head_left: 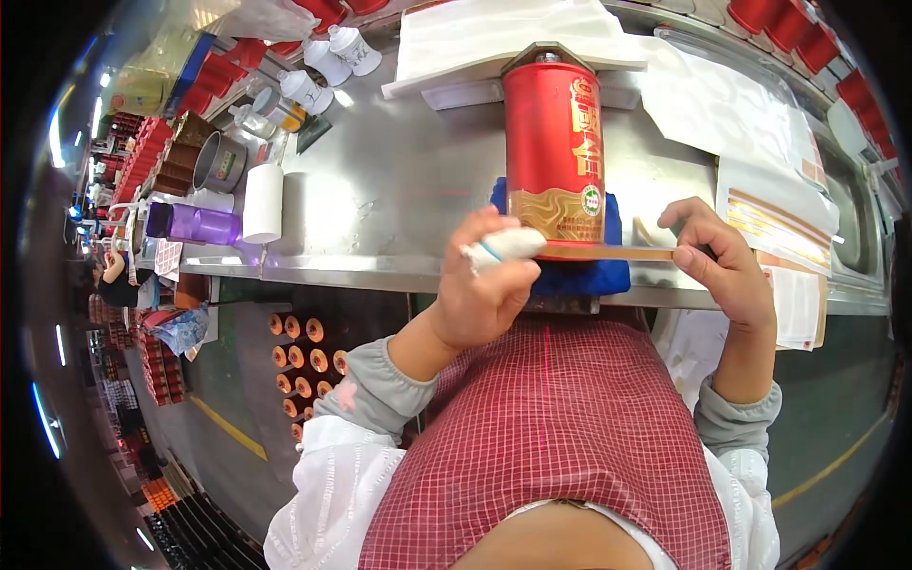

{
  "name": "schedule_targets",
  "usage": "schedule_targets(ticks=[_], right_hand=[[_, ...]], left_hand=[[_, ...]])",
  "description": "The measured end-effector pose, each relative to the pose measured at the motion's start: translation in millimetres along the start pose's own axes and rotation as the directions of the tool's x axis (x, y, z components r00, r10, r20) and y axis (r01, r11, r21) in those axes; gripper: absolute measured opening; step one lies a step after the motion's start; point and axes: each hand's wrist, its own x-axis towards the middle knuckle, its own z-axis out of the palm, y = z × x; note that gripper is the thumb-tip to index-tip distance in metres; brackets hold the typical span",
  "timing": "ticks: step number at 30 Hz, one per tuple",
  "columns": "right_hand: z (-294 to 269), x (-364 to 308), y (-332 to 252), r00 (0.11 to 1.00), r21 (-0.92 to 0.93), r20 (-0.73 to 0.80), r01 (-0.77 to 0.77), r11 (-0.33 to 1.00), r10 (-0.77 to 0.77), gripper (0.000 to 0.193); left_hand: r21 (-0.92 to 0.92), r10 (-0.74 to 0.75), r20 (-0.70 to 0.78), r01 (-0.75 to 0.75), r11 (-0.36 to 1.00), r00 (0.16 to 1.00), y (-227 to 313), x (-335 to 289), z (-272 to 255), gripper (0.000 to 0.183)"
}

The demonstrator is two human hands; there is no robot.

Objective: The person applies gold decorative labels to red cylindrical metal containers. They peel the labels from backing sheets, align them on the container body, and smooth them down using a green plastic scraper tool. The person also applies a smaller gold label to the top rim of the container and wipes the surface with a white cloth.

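A red can (541,142) with gold lettering and a gold wavy band lies with its lower end toward me, over a blue cloth (616,271) on the steel table. Across that lower end runs a thin gold-brown strip (617,253). Between thumb and forefinger, my right hand (724,258) pinches the strip's right end, holding it out taut from the can. My left hand (489,290), slightly blurred and with its fingers curled, is at the strip's left end. One of its fingers wears a white wrapping (513,244) and touches the can's edge there.
A dark metal holder (549,52) stands behind the can. White sheets (722,100) and a sheet of gold strips (774,223) lie right. At left are a white roll (263,204), a purple bottle (204,224) and a metal pot (220,161). Copper-topped cylinders (296,357) stand below.
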Motion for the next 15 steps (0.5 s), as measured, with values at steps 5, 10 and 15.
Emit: schedule_targets(ticks=[5, 10, 15], right_hand=[[4.6, -5.5, 8.7, 0.998, 0.038, -0.053, -0.014, 0.999, 0.016, 0.02], [5.5, -7.2, 8.9, 0.996, 0.063, -0.081, -0.023, 0.998, 0.028, 0.02], [-2.7, -13.3, 4.0, 0.994, 0.03, -0.108, 0.027, 0.999, -0.024, 0.019]], left_hand=[[0.037, 0.251, 0.079, -0.254, 0.966, 0.965, -2.6, 18.5, -6.2, 0.026], [0.047, 0.424, 0.168, -0.437, 0.898, 0.89, -9.5, 33.3, -6.2, 0.021], [0.149, 0.486, 0.229, -0.524, 0.839, 0.843, -8.1, 42.4, -4.2, 0.018]])
